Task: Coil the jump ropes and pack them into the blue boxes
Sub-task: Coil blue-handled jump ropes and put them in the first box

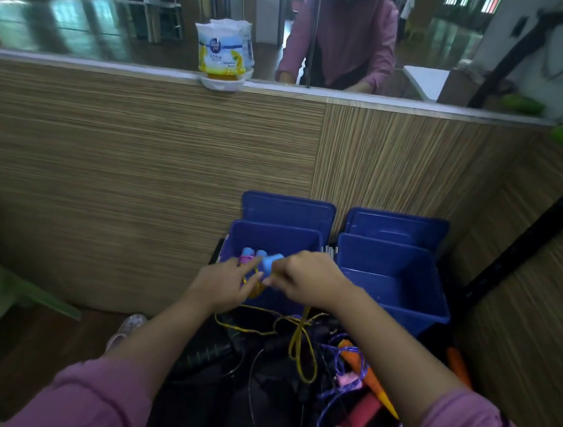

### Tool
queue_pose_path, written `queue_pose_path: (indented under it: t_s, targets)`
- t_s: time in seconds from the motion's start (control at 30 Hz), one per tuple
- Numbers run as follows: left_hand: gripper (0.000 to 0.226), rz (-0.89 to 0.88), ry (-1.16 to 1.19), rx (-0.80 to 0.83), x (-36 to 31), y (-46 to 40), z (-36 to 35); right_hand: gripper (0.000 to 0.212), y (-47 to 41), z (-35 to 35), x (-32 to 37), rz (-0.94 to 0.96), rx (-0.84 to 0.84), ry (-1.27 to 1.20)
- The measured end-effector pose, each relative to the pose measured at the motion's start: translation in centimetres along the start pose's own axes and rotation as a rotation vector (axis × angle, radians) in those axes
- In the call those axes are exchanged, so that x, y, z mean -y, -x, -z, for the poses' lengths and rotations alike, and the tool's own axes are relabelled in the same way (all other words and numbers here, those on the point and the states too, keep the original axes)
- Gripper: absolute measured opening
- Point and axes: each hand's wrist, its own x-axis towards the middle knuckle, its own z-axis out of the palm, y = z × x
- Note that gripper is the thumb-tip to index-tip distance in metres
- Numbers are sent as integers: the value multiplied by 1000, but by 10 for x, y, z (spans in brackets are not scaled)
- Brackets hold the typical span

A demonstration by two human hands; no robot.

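Head view: both hands at the left blue box.
Right hand [305,277] pinches yellow jump rope [300,346] over left blue box [272,243]; left hand [223,285] at 9 o'clock, fingers extended, grip uncertain. Blue handles [270,262] blurred.

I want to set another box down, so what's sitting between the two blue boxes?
In the head view, a narrow gap separates the left blue box from the right blue box. A pale ribbed strip shows in it; what it is cannot be told.

Blue boxes [393,286], yellow rope [300,346]
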Motion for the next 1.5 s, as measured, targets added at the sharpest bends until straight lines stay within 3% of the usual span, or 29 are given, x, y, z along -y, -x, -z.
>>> queue_pose_path:
  t_s: [0.1, 0.27, 0.47, 0.57, 0.63, 0.77, 0.8, 0.9, 0.97, 1.17, 1.23, 1.33, 1.4, 1.5]
  targets:
    - [80, -259, 36, 55, 0, 11, 8, 28, -7, 6, -18, -52, 98, -181]
    - [92, -467, 246, 79, -2, 29, 20, 15, -12, -8, -41, -87, 215, -619]
    - [57, -679, 240, -142, 6, 32, 17, 26, -4, -42, -59, -218, 163, -1003]
    - [58, -572, 393, -196, 7, 33, 23, 12, 2, -63, -63, -304, 126, -1098]
    - [59, -420, 493, -257, 8, 33, 25, 36, 9, -71, -59, -367, 81, -1123]
    - [70, -86, 586, -282, 14, 26, 24, 20, 20, -81, -31, -359, 158, -1142]
    - [73, -22, 572, -289, 16, 24, 23, 25, 20, -84, -24, -365, 175, -1109]
    - [71, 166, 548, -322, 23, 16, 19, 36, 24, -89, -4, -367, 203, -943]
    - [64, 283, 540, -288, 27, 11, 19, 31, 26, -84, 5, -308, 220, -795]
    - [62, 435, 164, -70, 25, 11, 12, 31, 19, -34, 34, -61, 178, -287]
    - [63, 377, 42, -16, 19, 14, 10, 30, 13, -16, 38, -16, 112, -180]
    - [65, 124, -106, -34, 15, 25, 4, 26, 1, 5, 28, -3, 40, -164]
    - [72, -101, -33, -56, 18, 32, -1, 24, -8, 9, 13, -27, 56, -228]
    - [58, -413, 78, -96, 19, 39, -6, 20, -16, 1, -10, -37, 146, -382]
